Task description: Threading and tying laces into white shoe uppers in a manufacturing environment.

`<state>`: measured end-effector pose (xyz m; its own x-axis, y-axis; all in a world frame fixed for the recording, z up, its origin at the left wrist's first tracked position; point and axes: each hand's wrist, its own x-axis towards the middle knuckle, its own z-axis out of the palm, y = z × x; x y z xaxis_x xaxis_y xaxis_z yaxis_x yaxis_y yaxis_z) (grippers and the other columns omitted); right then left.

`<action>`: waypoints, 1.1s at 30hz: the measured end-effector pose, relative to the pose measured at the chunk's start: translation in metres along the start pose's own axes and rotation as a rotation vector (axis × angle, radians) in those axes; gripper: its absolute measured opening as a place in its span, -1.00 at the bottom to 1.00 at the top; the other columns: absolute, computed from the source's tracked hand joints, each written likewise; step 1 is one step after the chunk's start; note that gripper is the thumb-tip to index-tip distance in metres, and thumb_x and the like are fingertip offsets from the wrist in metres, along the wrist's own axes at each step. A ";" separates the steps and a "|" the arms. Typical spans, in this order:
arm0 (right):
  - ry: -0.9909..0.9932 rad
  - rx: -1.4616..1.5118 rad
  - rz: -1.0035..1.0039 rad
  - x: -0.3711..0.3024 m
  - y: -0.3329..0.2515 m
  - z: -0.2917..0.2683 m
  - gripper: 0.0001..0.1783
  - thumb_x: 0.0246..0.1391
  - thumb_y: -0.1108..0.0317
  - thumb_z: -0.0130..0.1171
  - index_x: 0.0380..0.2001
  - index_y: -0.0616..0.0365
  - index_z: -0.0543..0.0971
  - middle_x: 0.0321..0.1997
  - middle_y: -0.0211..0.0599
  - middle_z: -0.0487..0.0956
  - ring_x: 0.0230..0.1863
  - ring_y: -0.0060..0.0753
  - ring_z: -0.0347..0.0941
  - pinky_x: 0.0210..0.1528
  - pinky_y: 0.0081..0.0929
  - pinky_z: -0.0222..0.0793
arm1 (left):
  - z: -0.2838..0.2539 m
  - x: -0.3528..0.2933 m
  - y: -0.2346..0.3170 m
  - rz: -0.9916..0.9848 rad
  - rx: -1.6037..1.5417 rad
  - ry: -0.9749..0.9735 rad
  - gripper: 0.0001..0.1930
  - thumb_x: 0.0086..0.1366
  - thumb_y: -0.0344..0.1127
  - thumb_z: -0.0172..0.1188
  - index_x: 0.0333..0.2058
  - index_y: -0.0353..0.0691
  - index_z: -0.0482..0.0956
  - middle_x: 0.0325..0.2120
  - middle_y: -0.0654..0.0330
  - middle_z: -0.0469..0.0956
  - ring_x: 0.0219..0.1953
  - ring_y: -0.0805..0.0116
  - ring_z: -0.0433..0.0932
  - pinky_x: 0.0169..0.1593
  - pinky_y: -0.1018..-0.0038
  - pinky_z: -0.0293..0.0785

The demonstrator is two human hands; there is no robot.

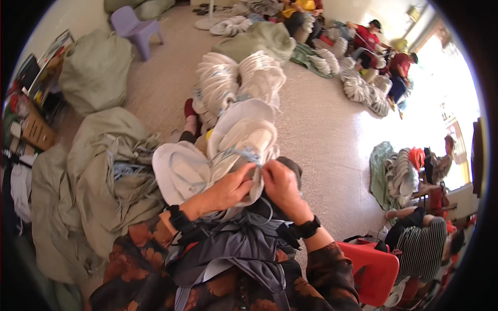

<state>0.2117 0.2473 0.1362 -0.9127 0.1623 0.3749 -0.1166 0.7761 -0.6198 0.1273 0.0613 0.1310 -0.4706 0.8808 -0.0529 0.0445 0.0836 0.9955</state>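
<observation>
A cream-white brimmed hat (pixel 259 136) with a light blue tie (pixel 232 152) lies on my lap. My left hand (pixel 228 189) is closed at the hat's near edge, thumb and fingers pressed together by the blue tie. Close beside it, my right hand (pixel 282 184) pinches the same edge; the small piece between the fingertips is hard to make out. A broad white brim (pixel 179 170) with a blue tie across it spreads to the left. Another pale brim (pixel 248 110) rises just beyond the hat.
Two nested stacks of white hats (pixel 215 78) stand ahead of my lap. Large olive cloth sacks (pixel 98 70) fill the left side, near a purple chair (pixel 136 31). A red plastic chair (pixel 371 269) is at right. Several people sit among hat piles (pixel 363 92) farther off.
</observation>
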 end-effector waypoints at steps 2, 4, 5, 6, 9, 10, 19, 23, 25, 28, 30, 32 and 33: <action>-0.010 0.036 0.071 0.005 -0.011 -0.002 -0.74 0.19 0.29 0.21 -0.47 0.25 0.50 -0.49 0.10 0.54 -0.39 0.20 0.53 -0.37 0.00 0.40 | -0.002 -0.002 0.005 0.009 0.074 0.002 -0.51 0.46 -0.41 -0.03 0.31 -0.35 0.18 -0.41 0.14 0.54 -0.36 0.36 0.58 -0.22 0.38 0.52; -0.192 -0.110 0.126 0.005 -0.010 -0.008 -0.61 0.19 0.14 0.21 -0.55 0.24 0.53 -0.56 0.11 0.53 -0.45 0.22 0.53 -0.41 0.02 0.40 | 0.000 -0.005 0.004 -0.014 0.149 0.039 -0.53 0.44 -0.45 -0.05 0.30 -0.35 0.20 -0.36 0.07 0.57 -0.34 0.32 0.59 -0.18 0.36 0.52; -0.170 -0.062 0.115 0.003 -0.005 -0.002 -0.54 0.17 0.04 0.20 -0.60 0.23 0.55 -0.61 0.12 0.53 -0.50 0.22 0.53 -0.45 0.04 0.40 | 0.001 -0.004 -0.002 0.098 0.297 0.093 -0.55 0.43 -0.48 -0.06 0.27 -0.34 0.24 -0.32 0.00 0.60 -0.33 0.23 0.60 -0.17 0.33 0.52; -0.190 -0.037 0.127 0.003 -0.002 -0.001 -0.56 0.15 0.08 0.19 -0.60 0.24 0.56 -0.62 0.13 0.53 -0.51 0.21 0.54 -0.44 0.04 0.43 | 0.004 -0.002 -0.008 0.115 0.304 0.077 -0.55 0.43 -0.48 -0.06 0.27 -0.34 0.24 -0.32 0.00 0.60 -0.33 0.23 0.60 -0.17 0.33 0.52; -0.138 -0.089 0.109 0.003 -0.007 0.003 -0.62 0.13 0.15 0.14 -0.60 0.24 0.56 -0.61 0.13 0.54 -0.50 0.21 0.55 -0.41 0.06 0.45 | 0.012 0.007 -0.019 0.269 0.362 0.245 -0.66 0.41 -0.50 -0.02 0.14 -0.32 0.33 -0.28 -0.17 0.62 -0.26 -0.13 0.63 -0.17 0.21 0.52; -0.127 -0.094 0.111 0.003 -0.009 0.003 -0.62 0.13 0.15 0.14 -0.60 0.24 0.56 -0.61 0.13 0.54 -0.50 0.21 0.55 -0.41 0.06 0.45 | 0.014 0.011 -0.017 0.278 0.364 0.237 -0.66 0.41 -0.50 -0.02 0.14 -0.32 0.33 -0.28 -0.17 0.62 -0.26 -0.13 0.63 -0.17 0.21 0.52; -0.120 0.029 0.177 -0.005 -0.012 -0.002 -0.67 0.07 0.18 0.21 -0.35 0.28 0.50 -0.43 0.17 0.60 -0.32 0.23 0.59 -0.28 0.02 0.48 | 0.015 0.015 -0.011 0.240 0.453 0.326 -0.88 0.34 -0.51 0.02 -0.17 -0.38 0.43 -0.43 -0.28 0.55 -0.26 -0.35 0.55 -0.28 0.01 0.43; -0.099 0.190 0.156 -0.007 -0.005 0.002 -0.73 -0.01 0.31 0.24 -0.32 0.29 0.49 -0.39 0.14 0.60 -0.29 0.23 0.58 -0.25 -0.02 0.48 | 0.007 -0.017 0.006 0.083 0.497 0.165 -0.90 0.34 -0.46 0.10 -0.23 -0.37 0.49 -0.51 -0.10 0.54 -0.40 0.01 0.60 -0.33 0.20 0.43; -0.095 0.125 0.194 -0.004 -0.008 -0.003 -0.73 -0.02 0.34 0.24 -0.29 0.29 0.50 -0.41 0.10 0.59 -0.30 0.23 0.57 -0.27 -0.06 0.48 | -0.007 -0.039 0.005 -0.130 0.146 -0.023 -0.90 0.38 -0.43 0.14 -0.30 -0.35 0.53 -0.59 0.24 0.52 -0.52 0.44 0.50 -0.43 0.36 0.40; -0.119 0.205 0.261 -0.001 -0.007 -0.011 -0.73 0.00 0.35 0.22 -0.27 0.30 0.49 -0.43 0.07 0.57 -0.37 0.09 0.57 -0.29 -0.13 0.47 | -0.055 -0.086 0.037 -0.176 -0.835 -0.210 -0.91 0.42 -0.43 0.10 -0.30 -0.25 0.56 -0.58 0.31 0.44 -0.58 0.46 0.46 -0.48 0.48 0.41; -0.086 0.229 0.247 -0.005 -0.004 -0.008 -0.72 0.01 0.37 0.21 -0.23 0.31 0.47 -0.41 0.06 0.57 -0.40 0.03 0.55 -0.29 -0.15 0.47 | -0.073 -0.100 0.044 0.086 -1.150 -0.123 -0.92 0.41 -0.43 0.12 -0.29 -0.27 0.56 -0.56 0.31 0.43 -0.57 0.44 0.48 -0.46 0.47 0.43; -0.098 0.229 0.261 -0.006 -0.008 -0.004 -0.72 0.04 0.37 0.21 -0.22 0.32 0.47 -0.38 0.07 0.57 -0.39 0.02 0.55 -0.29 -0.17 0.47 | -0.074 -0.104 0.048 0.083 -1.081 0.000 -0.89 0.42 -0.37 0.14 -0.29 -0.27 0.56 -0.55 0.29 0.45 -0.57 0.42 0.48 -0.44 0.51 0.42; -0.082 0.210 0.271 -0.006 -0.009 -0.002 -0.72 0.06 0.35 0.24 -0.22 0.31 0.47 -0.38 0.04 0.57 -0.40 -0.02 0.55 -0.30 -0.19 0.47 | -0.069 -0.098 0.042 -0.076 -0.625 0.206 -0.87 0.42 -0.35 0.16 -0.31 -0.27 0.56 -0.55 0.29 0.46 -0.55 0.41 0.49 -0.42 0.53 0.41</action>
<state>0.2195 0.2408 0.1408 -0.9490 0.2888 0.1264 0.0634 0.5677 -0.8208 0.1149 -0.0536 0.1839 -0.6141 0.7705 -0.1707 -0.4858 -0.1986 0.8512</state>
